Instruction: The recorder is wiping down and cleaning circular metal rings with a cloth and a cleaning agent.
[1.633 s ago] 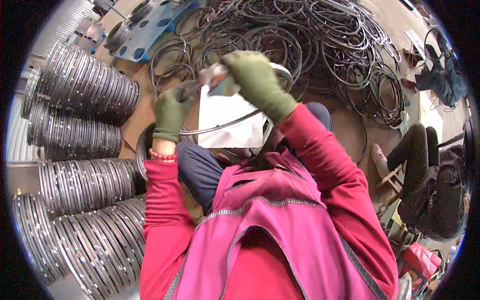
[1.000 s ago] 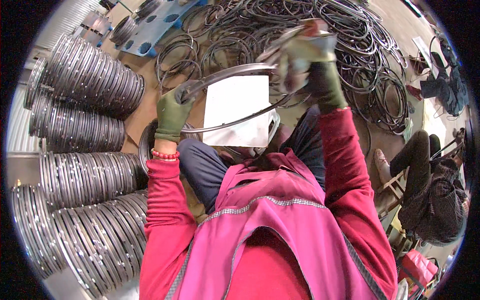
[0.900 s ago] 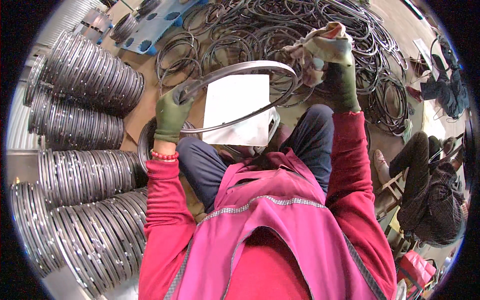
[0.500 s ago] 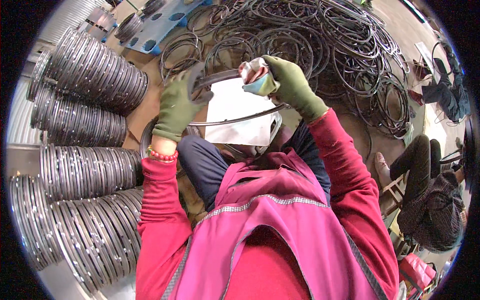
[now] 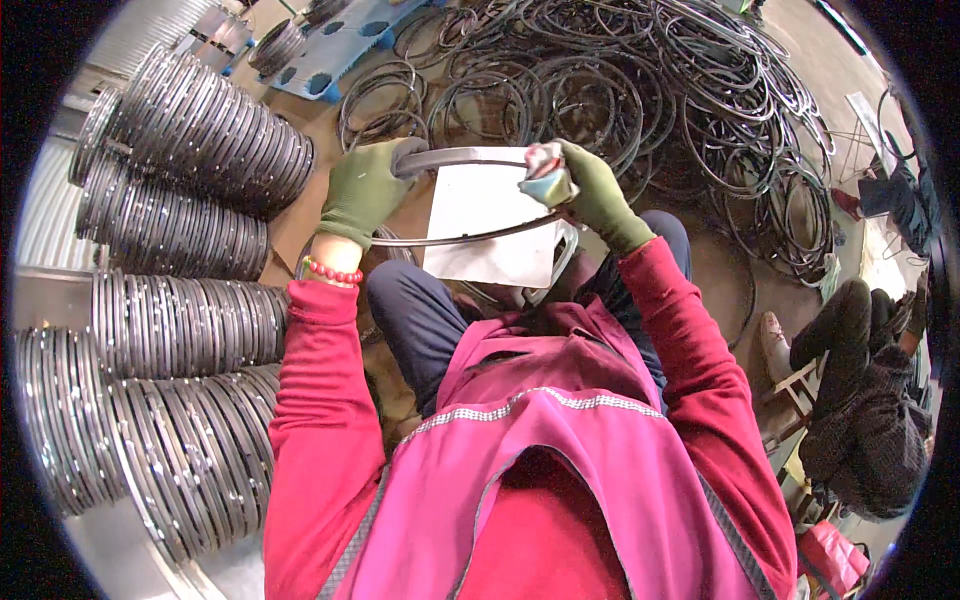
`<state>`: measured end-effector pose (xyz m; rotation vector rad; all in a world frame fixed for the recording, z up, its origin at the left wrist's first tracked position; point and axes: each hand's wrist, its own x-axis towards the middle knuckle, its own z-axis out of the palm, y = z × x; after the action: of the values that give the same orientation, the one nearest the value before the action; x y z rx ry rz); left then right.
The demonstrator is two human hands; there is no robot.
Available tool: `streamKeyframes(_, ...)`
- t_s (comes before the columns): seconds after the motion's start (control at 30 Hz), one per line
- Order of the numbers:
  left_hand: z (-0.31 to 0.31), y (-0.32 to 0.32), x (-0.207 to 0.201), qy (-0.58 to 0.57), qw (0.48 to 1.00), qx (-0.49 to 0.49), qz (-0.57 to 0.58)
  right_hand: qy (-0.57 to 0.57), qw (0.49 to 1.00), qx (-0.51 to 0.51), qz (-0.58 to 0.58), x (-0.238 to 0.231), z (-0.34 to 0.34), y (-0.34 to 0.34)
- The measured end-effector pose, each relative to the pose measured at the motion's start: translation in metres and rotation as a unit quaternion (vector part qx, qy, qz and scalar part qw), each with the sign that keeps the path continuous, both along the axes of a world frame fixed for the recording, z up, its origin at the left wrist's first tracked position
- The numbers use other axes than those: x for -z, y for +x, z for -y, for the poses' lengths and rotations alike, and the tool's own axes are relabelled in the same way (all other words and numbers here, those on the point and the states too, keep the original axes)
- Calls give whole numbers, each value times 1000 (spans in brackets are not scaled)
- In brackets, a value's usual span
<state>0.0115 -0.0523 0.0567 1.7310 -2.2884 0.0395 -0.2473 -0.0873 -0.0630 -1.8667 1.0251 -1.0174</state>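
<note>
The right hand (image 5: 590, 190) has swung back down, pinching a crumpled cloth (image 5: 545, 183) onto the grey metal ring (image 5: 470, 200) at three o'clock; the left hand (image 5: 360, 190) clasps nine o'clock. Wiping looks midway; the loose rings (image 5: 650, 90) wait at twelve.

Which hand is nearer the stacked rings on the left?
Left. The left hand grips the metal ring beside the stacked rings; the right hand holds a cloth farther away.

Smooth grey metal ring (image 5: 470, 160), matt green fabric gloves (image 5: 362, 190), soft crumpled cloth rag (image 5: 547, 180), white paper sheet (image 5: 490, 235)
</note>
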Motion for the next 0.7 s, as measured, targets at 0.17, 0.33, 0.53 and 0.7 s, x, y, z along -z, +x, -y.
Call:
streamKeyframes(0.17,3,-29,9,-82,992,63,76,-230,949,23,-213,-76,-16,51)
streamKeyframes(0.33,9,-12,-1,-30,997,51,-45,-117,992,44,-13,58,28,-16)
streamKeyframes(0.53,0,-3,6,-60,998,-11,-1,-158,968,98,-166,-24,-3,26)
streamKeyframes(0.7,7,-34,11,-92,994,62,27,-286,932,83,-206,-70,-9,55)
